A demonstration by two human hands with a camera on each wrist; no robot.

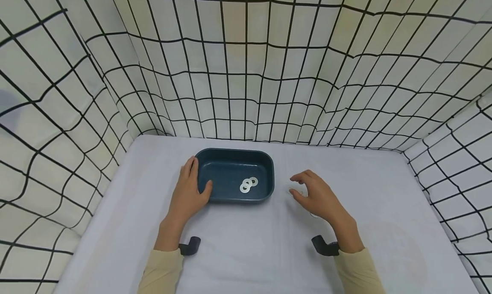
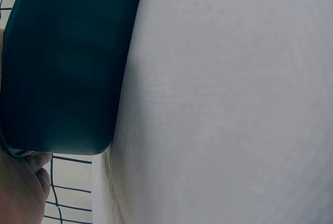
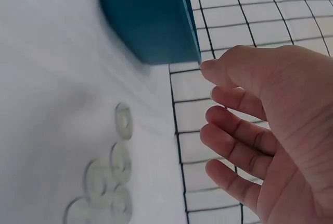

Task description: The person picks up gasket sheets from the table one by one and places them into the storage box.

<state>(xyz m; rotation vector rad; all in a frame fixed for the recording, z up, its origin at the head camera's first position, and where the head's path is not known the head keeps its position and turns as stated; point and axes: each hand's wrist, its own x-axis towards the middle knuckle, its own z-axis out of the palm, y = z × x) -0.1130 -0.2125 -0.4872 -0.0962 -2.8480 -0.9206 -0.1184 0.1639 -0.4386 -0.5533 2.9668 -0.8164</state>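
Observation:
A dark teal rectangular tray stands on the white table. Three flat white rings, like washers, lie overlapping on its floor, right of the middle. My left hand holds the tray's left end, its fingers along the outer side and its thumb over the front rim. In the left wrist view the tray wall hides most of that hand. To the right of the tray, my right hand hovers with loosely bent fingers, thumb and fingertips apart, nothing visible between them. Several pale rings lie on the table below it.
A white cloth covers the table. Black-grid netting over pale panels rises at the back and both sides. Each wrist wears a dark camera mount, and the sleeves are beige.

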